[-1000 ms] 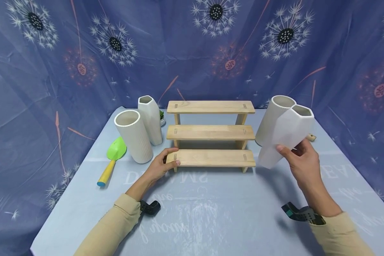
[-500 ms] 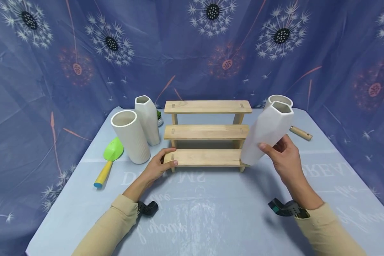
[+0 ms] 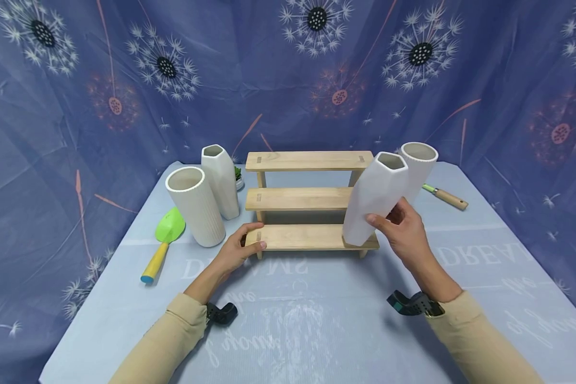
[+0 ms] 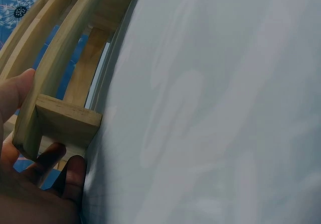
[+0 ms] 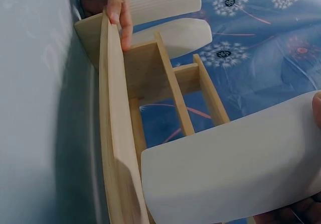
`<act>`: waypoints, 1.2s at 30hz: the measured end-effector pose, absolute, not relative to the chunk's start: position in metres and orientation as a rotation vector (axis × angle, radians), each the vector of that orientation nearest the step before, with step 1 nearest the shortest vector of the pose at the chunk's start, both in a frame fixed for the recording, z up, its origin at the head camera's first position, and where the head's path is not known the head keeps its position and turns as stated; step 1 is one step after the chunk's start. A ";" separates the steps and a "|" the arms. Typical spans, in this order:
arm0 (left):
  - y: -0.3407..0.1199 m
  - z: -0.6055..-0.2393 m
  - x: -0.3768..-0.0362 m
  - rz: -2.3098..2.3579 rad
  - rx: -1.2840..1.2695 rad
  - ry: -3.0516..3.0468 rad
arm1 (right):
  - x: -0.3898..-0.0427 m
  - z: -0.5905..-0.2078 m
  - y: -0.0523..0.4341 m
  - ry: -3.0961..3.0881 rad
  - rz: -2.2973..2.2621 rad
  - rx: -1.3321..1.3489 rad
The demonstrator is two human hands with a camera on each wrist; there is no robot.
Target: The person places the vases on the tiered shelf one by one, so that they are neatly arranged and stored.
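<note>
Staged tabletop recording set
Dandelion-print blue backdrop [image 3: 288, 80] draped round a cloth-covered counter [image 3: 317, 320]; wooden step shelf [image 3: 312, 198], white vases [image 3: 194, 205], garden trowel [image 3: 165, 240].

We see a white faceted vase [image 3: 375, 196], tilted, its base at the right end of the lowest step of the three-tier wooden shelf [image 3: 302, 237], which stands mid-table near the far edge.

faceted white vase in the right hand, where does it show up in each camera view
Head: the faceted white vase is right of centre, tilted, its base at the right end of the wooden stand's bottom step, gripped by the right hand.
Left wrist: not in it.
Right wrist: the vase fills the lower right.
Shared landmark: the wooden step stand, with the left hand on its bottom step's left end.
</note>
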State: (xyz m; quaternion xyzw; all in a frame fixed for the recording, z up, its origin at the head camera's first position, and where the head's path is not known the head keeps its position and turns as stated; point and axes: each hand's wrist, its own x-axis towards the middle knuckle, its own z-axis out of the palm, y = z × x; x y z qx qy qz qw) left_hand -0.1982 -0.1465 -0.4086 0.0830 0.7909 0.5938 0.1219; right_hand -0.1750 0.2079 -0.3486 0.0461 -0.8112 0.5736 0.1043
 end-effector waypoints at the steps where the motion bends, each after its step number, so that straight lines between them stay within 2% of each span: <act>1: -0.146 -0.409 -0.198 1.734 0.241 2.311 | -0.176 -0.349 0.207 -2.394 1.684 0.153; 36: -0.146 -0.410 -0.199 1.741 0.228 2.304 | -0.201 -0.356 0.179 -2.461 1.738 0.297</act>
